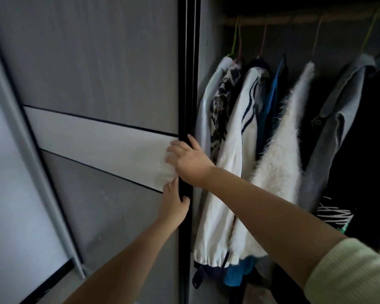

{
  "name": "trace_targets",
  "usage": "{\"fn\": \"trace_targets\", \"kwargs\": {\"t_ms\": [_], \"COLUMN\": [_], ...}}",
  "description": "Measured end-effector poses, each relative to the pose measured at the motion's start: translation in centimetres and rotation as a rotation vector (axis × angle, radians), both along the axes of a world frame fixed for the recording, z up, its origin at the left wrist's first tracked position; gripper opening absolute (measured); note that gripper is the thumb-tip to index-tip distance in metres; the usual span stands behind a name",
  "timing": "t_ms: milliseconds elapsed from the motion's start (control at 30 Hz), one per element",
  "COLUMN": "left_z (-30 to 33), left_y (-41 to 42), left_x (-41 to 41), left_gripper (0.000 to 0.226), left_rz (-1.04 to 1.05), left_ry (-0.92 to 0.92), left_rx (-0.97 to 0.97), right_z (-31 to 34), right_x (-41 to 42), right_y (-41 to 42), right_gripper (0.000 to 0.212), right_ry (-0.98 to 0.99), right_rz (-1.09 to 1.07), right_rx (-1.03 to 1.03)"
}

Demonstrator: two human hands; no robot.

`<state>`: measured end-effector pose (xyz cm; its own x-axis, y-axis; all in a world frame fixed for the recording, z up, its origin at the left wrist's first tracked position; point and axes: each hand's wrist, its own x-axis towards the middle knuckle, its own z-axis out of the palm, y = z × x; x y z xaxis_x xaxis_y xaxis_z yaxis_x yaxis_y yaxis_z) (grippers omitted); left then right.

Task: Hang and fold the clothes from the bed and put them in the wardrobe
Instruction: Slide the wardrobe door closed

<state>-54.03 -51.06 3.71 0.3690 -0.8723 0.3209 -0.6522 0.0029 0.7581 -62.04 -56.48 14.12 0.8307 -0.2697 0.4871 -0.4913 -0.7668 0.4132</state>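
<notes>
2 hands [190, 160], 1 sliding door [97, 84]

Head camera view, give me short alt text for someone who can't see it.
Both hands grip the black edge of a grey sliding wardrobe door, right hand above left hand. Beside it, hanging clothes fill the open wardrobe.

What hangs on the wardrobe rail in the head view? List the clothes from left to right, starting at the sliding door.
Sliding door → white jacket with navy stripes → blue garment → fluffy white garment → grey jacket → black garment.
</notes>
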Motion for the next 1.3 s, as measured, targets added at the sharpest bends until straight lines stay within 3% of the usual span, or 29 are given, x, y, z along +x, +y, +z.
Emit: {"fn": "trace_targets", "kwargs": {"t_ms": [67,200,433,600,700,1067,1300], "left_z": [-0.2,-1.3,-2.6,-2.8,-2.8,-4.4,-3.5], "left_y": [-0.6,-1.9,-2.5,-2.2,-1.3,2.3,2.9], "left_x": [0.0,0.1,-1.1,-3.0,-5.2,-13.7,-16.9], "left_gripper": [0.06,0.038,0.035,0.036,0.039,0.053,0.052], "left_rz": [-0.007,0.059,0.166,0.181,0.138,-0.205,-0.535], "left_ry": [0.033,0.169,0.213,0.235,0.254,0.132,-0.282], "left_rx": [0.02,0.057,0.051,0.005,0.008,-0.055,-0.131], "right_z": [1.3,1.6,0.7,0.9,0.8,-0.6,-1.1], "right_x": [0.3,-0.3,-0.8,-2.3,-4.6,-15.8,-23.9], "right_y": [-1.3,-3.2,-4.1,-3.6,-3.3,-1.1,1.7], "right_gripper": [0.03,0.017,0.027,0.015,0.03,0.021,0.021], "right_ry": [0.115,0.073,-0.018,-0.013,-0.026,-0.152,-0.165], "right_rz": [-0.065,0.05,0.182,0.171,0.16,0.094,-0.045], "right_rx": [-0.115,-0.335,-0.348,-0.372,-0.388,-0.425,-0.444]}}
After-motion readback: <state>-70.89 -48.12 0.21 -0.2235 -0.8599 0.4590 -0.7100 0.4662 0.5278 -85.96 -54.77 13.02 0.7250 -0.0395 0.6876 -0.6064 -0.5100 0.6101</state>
